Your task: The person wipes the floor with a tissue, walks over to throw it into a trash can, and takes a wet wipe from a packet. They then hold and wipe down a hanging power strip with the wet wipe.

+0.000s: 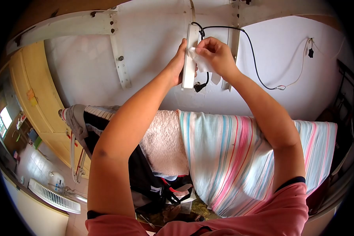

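A long white power strip (189,65) stands upright against the wall, seen edge-on. My left hand (178,65) is wrapped around it from the left, with the thumb along its side and fingertips showing at its right edge. My right hand (217,55) pinches a thin white tissue or cloth (202,63) against the strip's right side. Below the hands a black plug (200,87) hangs on its cord, close to the strip's lower end. A black cable (224,27) leaves the strip's top and runs right.
A rail below carries a striped cloth (224,157), a fluffy beige towel (165,143) and dark clothes. Metal brackets (120,59) hold a shelf overhead. The black cable joins a white wire (299,74) at right. A yellow wooden door (39,86) and a white fan (54,196) are at left.
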A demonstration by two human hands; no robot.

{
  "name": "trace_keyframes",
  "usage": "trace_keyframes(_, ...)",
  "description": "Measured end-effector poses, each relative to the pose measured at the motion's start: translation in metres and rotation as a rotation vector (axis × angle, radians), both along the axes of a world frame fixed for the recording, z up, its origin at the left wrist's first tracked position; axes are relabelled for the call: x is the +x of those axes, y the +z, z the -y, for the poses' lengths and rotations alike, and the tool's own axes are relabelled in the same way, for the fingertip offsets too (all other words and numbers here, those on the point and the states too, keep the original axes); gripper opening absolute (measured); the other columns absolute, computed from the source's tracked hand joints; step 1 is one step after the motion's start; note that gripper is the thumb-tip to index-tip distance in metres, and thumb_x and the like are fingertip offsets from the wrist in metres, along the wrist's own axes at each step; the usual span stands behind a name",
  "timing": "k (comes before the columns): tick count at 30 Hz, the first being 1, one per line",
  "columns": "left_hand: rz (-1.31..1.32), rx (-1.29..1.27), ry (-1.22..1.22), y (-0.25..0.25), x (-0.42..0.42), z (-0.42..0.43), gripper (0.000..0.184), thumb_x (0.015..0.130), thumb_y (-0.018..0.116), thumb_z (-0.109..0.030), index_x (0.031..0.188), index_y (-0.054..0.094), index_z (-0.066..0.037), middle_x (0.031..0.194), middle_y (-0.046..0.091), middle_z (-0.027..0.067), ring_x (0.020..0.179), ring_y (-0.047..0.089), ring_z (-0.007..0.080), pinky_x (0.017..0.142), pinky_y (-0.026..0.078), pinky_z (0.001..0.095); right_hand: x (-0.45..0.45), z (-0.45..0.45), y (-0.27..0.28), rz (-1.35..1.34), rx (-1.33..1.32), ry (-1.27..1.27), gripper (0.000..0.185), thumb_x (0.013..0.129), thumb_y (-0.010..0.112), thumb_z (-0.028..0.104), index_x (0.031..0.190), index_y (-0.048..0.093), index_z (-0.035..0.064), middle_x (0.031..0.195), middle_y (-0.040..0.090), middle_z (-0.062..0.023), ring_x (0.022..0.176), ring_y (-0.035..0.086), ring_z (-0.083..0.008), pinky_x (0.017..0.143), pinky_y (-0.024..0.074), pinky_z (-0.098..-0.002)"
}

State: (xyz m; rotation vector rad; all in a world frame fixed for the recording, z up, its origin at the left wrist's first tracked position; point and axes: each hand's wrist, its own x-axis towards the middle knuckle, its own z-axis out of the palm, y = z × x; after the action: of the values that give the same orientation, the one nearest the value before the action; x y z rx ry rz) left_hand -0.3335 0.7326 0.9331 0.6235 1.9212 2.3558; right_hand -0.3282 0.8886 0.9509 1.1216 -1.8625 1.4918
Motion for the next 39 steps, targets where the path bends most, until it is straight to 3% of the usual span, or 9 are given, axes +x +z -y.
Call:
trace_keyframes(3, 0.021, 0.013, 0.010, 0.001, 0.001, -0.001, 0.066, 0.081, 0.033, -0.076, 0.088, 0.055, -0.013, 0.069, 0.055, 0.0035, 0.055, 0.053, 0.0154, 0.049, 0.046, 0.0303, 0.003, 0.006, -0.008, -0.371, 0.010, -0.120, 0.009, 0.080, 0.065, 0.008, 0.088, 0.062, 0.0048, 0.083, 0.063, -0.0058, 0.069, 0.061, -0.0164, 0.062, 0.0486, -0.0289)
trace_keyframes(6, 0.002, 0.008, 0.013, 0.000, 0.002, -0.002, 0.064, 0.083, 0.033, -0.074, 0.090, 0.055, -0.014, 0.073, 0.055, 0.0023, 0.059, 0.053, 0.0149, 0.051, 0.046, 0.0297, 0.013, 0.005, -0.003, -0.918, 0.238, -0.469, 0.007, 0.077, 0.065, 0.011, 0.083, 0.064, 0.0088, 0.079, 0.059, -0.0011, 0.062, 0.060, -0.0231, 0.051, 0.0473, -0.0331)
trace_keyframes(12, 0.020, -0.009, 0.096, 0.004, 0.010, -0.003, 0.067, 0.082, 0.031, -0.075, 0.095, 0.055, -0.013, 0.076, 0.055, 0.0032, 0.063, 0.053, 0.0153, 0.056, 0.047, 0.0308, 0.018, 0.001, -0.005, -0.869, 0.393, -0.358, 0.006, 0.076, 0.064, 0.010, 0.082, 0.064, 0.0100, 0.083, 0.059, -0.0010, 0.064, 0.060, -0.0233, 0.054, 0.0479, -0.0334)
trace_keyframes(16, 0.067, -0.045, 0.108, 0.004, 0.011, 0.000, 0.079, 0.078, 0.031, -0.080, 0.106, 0.056, -0.011, 0.079, 0.057, 0.0047, 0.073, 0.055, 0.0160, 0.065, 0.047, 0.0329, 0.030, 0.003, -0.019, -1.026, 0.774, -0.135, 0.008, 0.074, 0.062, 0.008, 0.081, 0.063, 0.0114, 0.083, 0.058, -0.0021, 0.072, 0.060, -0.0218, 0.053, 0.0481, -0.0332)
trace_keyframes(19, 0.064, -0.035, 0.119, 0.002, 0.009, -0.001, 0.077, 0.078, 0.033, -0.080, 0.103, 0.055, -0.011, 0.077, 0.056, 0.0047, 0.069, 0.054, 0.0157, 0.060, 0.046, 0.0318, 0.014, 0.002, -0.008, -1.119, 0.538, -0.204, 0.007, 0.074, 0.062, 0.009, 0.081, 0.063, 0.0119, 0.084, 0.058, -0.0011, 0.067, 0.059, -0.0216, 0.052, 0.0478, -0.0327)
trace_keyframes(24, -0.008, -0.019, 0.044, 0.000, 0.001, 0.001, 0.072, 0.079, 0.035, -0.078, 0.096, 0.051, -0.009, 0.071, 0.050, 0.0039, 0.059, 0.051, 0.0152, 0.051, 0.046, 0.0303, -0.013, 0.001, 0.024, -0.823, 0.208, -0.536, 0.007, 0.078, 0.063, 0.014, 0.084, 0.068, 0.0133, 0.081, 0.060, -0.0014, 0.065, 0.060, -0.0243, 0.055, 0.0486, -0.0339)
trace_keyframes(28, 0.000, 0.007, 0.069, -0.001, 0.002, 0.002, 0.068, 0.083, 0.032, -0.073, 0.098, 0.050, -0.009, 0.071, 0.050, 0.0044, 0.058, 0.050, 0.0143, 0.051, 0.046, 0.0288, -0.020, 0.007, 0.026, -0.968, 0.303, -0.416, 0.008, 0.079, 0.062, 0.015, 0.084, 0.068, 0.0128, 0.081, 0.060, -0.0013, 0.066, 0.061, -0.0244, 0.056, 0.0489, -0.0337)
trace_keyframes(35, 0.038, 0.027, 0.060, 0.000, 0.002, 0.003, 0.064, 0.088, 0.029, -0.069, 0.098, 0.049, -0.009, 0.068, 0.050, 0.0038, 0.056, 0.049, 0.0135, 0.048, 0.044, 0.0274, -0.047, 0.019, 0.052, -0.719, 0.119, -0.414, 0.010, 0.080, 0.060, 0.016, 0.085, 0.067, 0.0100, 0.086, 0.061, -0.0067, 0.076, 0.061, -0.0301, 0.065, 0.0487, -0.0372)
trace_keyframes(39, -0.046, 0.016, 0.166, -0.004, -0.005, 0.004, 0.063, 0.089, 0.028, -0.067, 0.099, 0.049, -0.009, 0.066, 0.049, 0.0026, 0.054, 0.047, 0.0119, 0.047, 0.042, 0.0266, -0.006, 0.019, 0.024, -0.918, 0.387, -0.281, 0.006, 0.076, 0.067, 0.009, 0.082, 0.067, 0.0066, 0.081, 0.060, -0.0059, 0.069, 0.060, -0.0261, 0.060, 0.0486, -0.0344)
